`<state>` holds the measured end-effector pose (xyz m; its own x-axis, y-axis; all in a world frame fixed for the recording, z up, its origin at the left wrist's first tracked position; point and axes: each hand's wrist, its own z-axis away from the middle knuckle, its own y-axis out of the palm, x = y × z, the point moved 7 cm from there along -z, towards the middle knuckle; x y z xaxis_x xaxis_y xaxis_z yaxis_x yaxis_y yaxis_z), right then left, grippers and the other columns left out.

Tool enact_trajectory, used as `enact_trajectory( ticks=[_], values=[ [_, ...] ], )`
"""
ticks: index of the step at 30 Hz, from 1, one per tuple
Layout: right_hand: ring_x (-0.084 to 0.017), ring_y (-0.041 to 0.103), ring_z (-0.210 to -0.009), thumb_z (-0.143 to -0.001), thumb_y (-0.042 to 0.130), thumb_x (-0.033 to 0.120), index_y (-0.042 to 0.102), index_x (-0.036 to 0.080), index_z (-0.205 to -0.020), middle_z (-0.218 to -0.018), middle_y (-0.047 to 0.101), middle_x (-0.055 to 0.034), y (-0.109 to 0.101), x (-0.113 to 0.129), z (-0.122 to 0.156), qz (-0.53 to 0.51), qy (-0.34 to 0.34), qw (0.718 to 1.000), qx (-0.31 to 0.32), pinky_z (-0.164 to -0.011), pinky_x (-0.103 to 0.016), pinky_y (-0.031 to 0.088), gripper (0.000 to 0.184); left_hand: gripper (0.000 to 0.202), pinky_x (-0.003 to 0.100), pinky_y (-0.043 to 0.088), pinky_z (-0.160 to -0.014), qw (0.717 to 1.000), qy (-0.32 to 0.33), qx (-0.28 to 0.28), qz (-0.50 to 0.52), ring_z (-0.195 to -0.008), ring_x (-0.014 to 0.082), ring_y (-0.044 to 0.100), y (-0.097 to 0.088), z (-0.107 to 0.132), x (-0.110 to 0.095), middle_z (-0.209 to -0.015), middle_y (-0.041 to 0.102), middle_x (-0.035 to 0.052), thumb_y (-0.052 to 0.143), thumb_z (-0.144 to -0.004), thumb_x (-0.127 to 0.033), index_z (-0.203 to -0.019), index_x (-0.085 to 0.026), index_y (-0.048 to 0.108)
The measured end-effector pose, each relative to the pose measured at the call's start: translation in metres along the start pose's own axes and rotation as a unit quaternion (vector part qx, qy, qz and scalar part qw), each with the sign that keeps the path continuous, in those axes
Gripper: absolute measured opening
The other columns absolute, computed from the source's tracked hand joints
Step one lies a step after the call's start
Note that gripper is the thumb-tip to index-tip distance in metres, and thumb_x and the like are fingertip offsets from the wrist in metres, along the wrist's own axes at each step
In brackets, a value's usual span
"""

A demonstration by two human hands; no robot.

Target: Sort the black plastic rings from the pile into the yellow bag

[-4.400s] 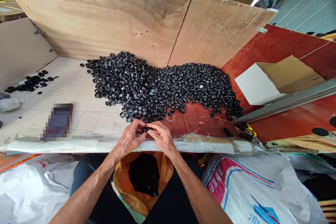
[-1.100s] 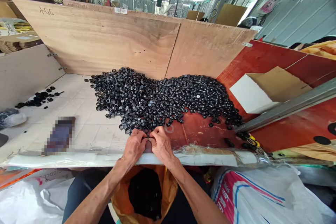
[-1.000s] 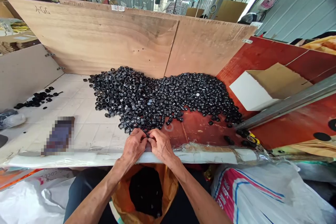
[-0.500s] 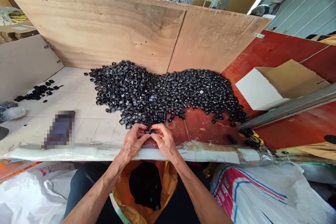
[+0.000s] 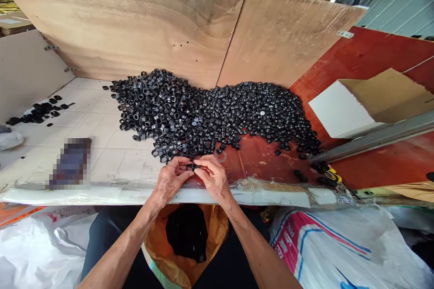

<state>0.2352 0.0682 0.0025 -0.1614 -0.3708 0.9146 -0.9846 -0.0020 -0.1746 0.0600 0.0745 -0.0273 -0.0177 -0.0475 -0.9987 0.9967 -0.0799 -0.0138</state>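
by the pile (image 5: 203, 117), left hand (image 5: 170, 181) and right hand (image 5: 214, 179) seemingly pinch black rings (image 5: 191, 167).

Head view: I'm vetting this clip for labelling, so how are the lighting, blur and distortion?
In the head view, the wide lens bows and tilts the plywood boards; light is even, with small glints on the black rings; the left hand and right hand look sharp; one pixelated rectangle hides an object.

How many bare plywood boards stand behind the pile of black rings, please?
2. One plywood board stands behind the left of the black rings, the other behind the right, their edges meeting at a seam; none appears hidden.
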Motion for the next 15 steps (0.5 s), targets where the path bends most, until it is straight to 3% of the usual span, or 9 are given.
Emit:
enact_trajectory(
  ticks=[2, 6, 10, 15],
  values=[
    [-0.020, 0.070, -0.097, -0.096, 0.067, 0.024, 0.080, 0.026, -0.114, -0.111, 0.069, -0.0079, 0.0026, 0.0040, -0.0007, 0.023, -0.014, 0.999, 0.022, -0.085, -0.033, 0.061, 0.022, 0.042, 0.034, 0.064, -0.087, 1.000, 0.005, -0.001, 0.000, -0.088, 0.0178, 0.075, 0.0004, 0.0002, -0.0006, -0.101, 0.080, 0.0044, 0.086, -0.078, -0.037, -0.112, -0.021, 0.068],
    [-0.018, 0.070, -0.089, -0.094, 0.069, 0.025, 0.077, 0.024, -0.114, -0.109, 0.071, -0.0071, 0.0012, 0.0025, -0.0014, 0.000, -0.001, 1.000, 0.008, -0.080, -0.031, 0.061, 0.022, 0.047, 0.038, 0.064, -0.095, 0.999, 0.019, 0.000, 0.041, -0.099, 0.0204, 0.077, 0.0010, 0.0012, -0.0034, -0.112, 0.080, 0.0072, 0.088, -0.078, -0.040, -0.115, -0.021, 0.067],
    [-0.021, 0.072, -0.094, -0.093, 0.071, 0.029, 0.077, 0.024, -0.102, -0.104, 0.073, -0.0073, 0.0019, 0.0017, -0.0004, -0.016, 0.001, 1.000, 0.005, -0.080, -0.031, 0.062, 0.012, 0.039, 0.034, 0.065, -0.086, 0.998, 0.015, 0.028, 0.054, -0.087, 0.0185, 0.076, 0.0032, 0.0021, -0.0033, -0.103, 0.080, 0.0042, 0.087, -0.080, -0.043, -0.108, -0.021, 0.071],
    [-0.021, 0.073, -0.095, -0.095, 0.072, 0.029, 0.079, 0.024, -0.107, -0.108, 0.074, -0.0081, 0.0014, 0.0046, 0.0006, -0.028, -0.012, 1.000, 0.004, -0.082, -0.032, 0.063, 0.015, 0.034, 0.032, 0.065, -0.084, 0.998, 0.018, 0.029, 0.060, -0.084, 0.0167, 0.075, 0.0017, 0.0034, -0.0065, -0.101, 0.079, 0.0027, 0.086, -0.081, -0.042, -0.105, -0.021, 0.074]
  ],
)
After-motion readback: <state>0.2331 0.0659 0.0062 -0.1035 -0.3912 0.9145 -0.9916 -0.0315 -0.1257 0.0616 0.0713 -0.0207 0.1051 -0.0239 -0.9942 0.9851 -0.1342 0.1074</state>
